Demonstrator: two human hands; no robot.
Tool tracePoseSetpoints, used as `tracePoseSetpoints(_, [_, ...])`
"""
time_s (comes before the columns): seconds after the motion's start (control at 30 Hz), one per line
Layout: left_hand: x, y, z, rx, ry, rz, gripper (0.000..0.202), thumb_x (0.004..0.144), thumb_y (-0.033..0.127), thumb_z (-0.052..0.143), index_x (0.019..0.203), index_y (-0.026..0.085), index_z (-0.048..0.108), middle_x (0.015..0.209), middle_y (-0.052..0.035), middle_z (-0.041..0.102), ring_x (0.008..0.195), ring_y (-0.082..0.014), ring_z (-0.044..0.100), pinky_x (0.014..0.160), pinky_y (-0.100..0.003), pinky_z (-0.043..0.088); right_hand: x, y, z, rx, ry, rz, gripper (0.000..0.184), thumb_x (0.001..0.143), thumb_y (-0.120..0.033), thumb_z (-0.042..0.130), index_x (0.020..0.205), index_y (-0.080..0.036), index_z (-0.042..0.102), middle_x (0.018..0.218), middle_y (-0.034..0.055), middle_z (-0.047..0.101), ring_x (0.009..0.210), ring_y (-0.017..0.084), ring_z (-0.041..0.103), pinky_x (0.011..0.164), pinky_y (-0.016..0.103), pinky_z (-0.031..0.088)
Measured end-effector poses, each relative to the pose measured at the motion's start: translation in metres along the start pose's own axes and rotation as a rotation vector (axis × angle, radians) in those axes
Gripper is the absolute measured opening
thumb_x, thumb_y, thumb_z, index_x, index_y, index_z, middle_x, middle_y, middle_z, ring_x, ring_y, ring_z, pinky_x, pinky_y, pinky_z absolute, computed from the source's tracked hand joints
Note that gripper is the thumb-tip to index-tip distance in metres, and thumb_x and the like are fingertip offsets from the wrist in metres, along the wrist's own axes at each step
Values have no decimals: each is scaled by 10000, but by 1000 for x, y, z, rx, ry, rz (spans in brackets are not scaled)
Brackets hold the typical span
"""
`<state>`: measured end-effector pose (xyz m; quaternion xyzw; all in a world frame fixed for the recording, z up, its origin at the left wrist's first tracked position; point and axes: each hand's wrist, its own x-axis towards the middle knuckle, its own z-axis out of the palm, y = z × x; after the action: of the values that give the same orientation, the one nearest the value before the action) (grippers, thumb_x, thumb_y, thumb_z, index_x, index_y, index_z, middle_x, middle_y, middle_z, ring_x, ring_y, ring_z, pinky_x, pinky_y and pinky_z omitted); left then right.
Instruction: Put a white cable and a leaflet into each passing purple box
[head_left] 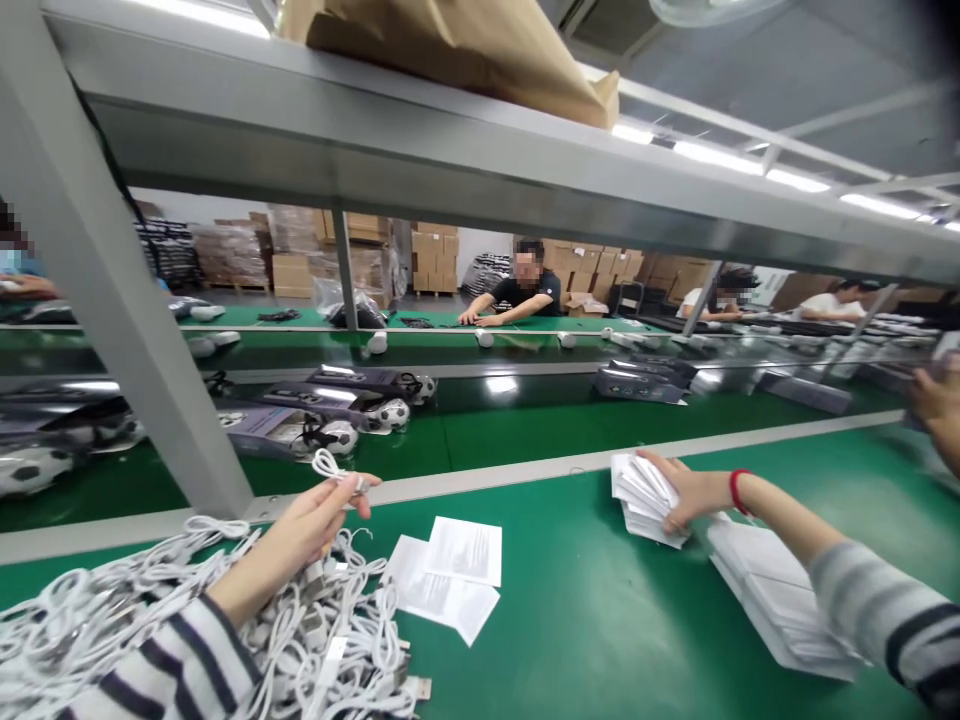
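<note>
My left hand (319,520) is raised over a big heap of coiled white cables (150,625) at the lower left, its fingers pinched on one coiled white cable (330,467). My right hand (686,492), with a red band at the wrist, lies on a fanned stack of white leaflets (641,495) on the green table (600,620), fingers curled over it. Behind that wrist is a longer row of leaflets (772,595). Two loose leaflets (450,575) lie between my hands.
A green conveyor belt (510,425) carries boxed items with small football-patterned balls (394,412). A grey frame post (112,290) slants up at left under a shelf (450,150). Other people sit across the line; another person's hand (937,405) shows at far right.
</note>
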<state>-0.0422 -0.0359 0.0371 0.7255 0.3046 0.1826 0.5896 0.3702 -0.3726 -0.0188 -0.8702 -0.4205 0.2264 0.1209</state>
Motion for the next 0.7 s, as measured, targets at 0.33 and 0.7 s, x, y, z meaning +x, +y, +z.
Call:
tracePoseSetpoints(0.33, [-6,-3,8,107,13,54,521,821,614,416,1098,174,446,801,-30,646,362,-32,222,347,-186,185,-12,-67,45,-65,-7,-219,1196,448,-274,727,1466,-195,103,1335,160,371,1134,322,463,895,364,414])
tracePoseSetpoints(0.7, [51,55,0,821,-29,390,358,785,535,543,863,209,668,839,-29,670,755,-182,600,655,-238,391,-36,-103,74,76,-71,-410,933,572,-398,716,1412,-312,320,1505,54,191,1283,401,316,1000,423,371])
